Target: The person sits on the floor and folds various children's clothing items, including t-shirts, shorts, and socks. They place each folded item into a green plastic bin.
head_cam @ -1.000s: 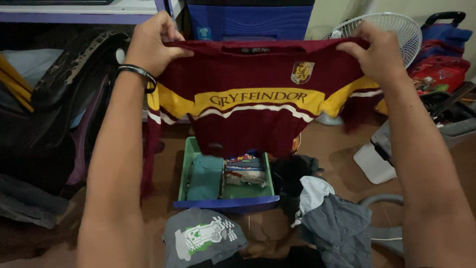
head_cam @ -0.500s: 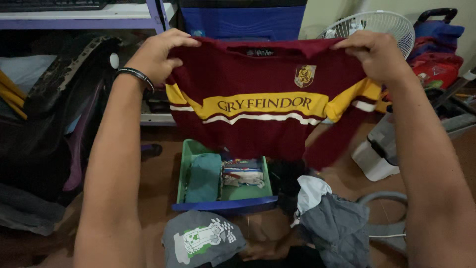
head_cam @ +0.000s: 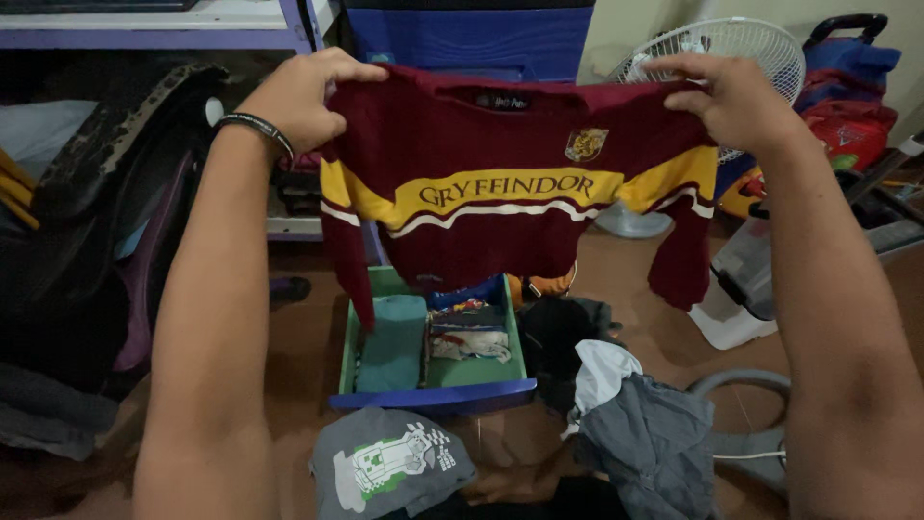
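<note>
Both hands up in front of the camera, holding a maroon sweater spread out by its shoulders. Left hand is closed in a grip on the left shoulder seam, fingers curled over the top edge; a dark wristband sits on that wrist. Right hand pinches the right shoulder the same way, fingers folded over the fabric. The sweater hangs flat and facing the camera — yellow band with a white stripe across the chest and sleeves, a small crest patch on one side of the chest, both sleeves dangling down at the sides.

Below the sweater on the brown floor sits a green drawer with a blue front, holding folded clothes — a teal piece on the left, patterned ones in the middle. Just in front of the drawer lies a grey shirt with a green and white print. To the right of it, a grey garment in a loose heap with a white piece and dark clothes beside it. Behind the sweater: a blue plastic cabinet, a white fan at the right, a red bag further right. Dark bags are stacked at the left under a purple-edged shelf.
</note>
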